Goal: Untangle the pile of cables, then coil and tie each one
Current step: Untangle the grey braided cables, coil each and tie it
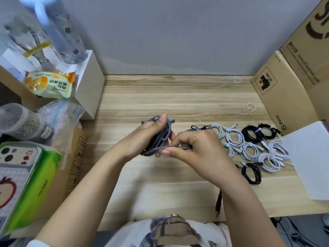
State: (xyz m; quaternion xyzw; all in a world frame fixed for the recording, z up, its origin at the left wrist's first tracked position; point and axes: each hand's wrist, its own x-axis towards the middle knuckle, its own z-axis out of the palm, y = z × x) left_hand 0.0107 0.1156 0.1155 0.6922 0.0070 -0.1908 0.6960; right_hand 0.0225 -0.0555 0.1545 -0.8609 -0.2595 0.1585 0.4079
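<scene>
Head view: I count several tied coils at three o'clock on the table. My left hand grips the grey braided cable, half coiled; my right hand pinches its tail. Tying remains.

Even, soft indoor light fills the scene, bright without glare. Faint shadows lie under the forearms on the pale wooden plank counter. Wide-angle distortion bends the edges; the clear plastic bottle upper left is smeared and blurred.
</scene>
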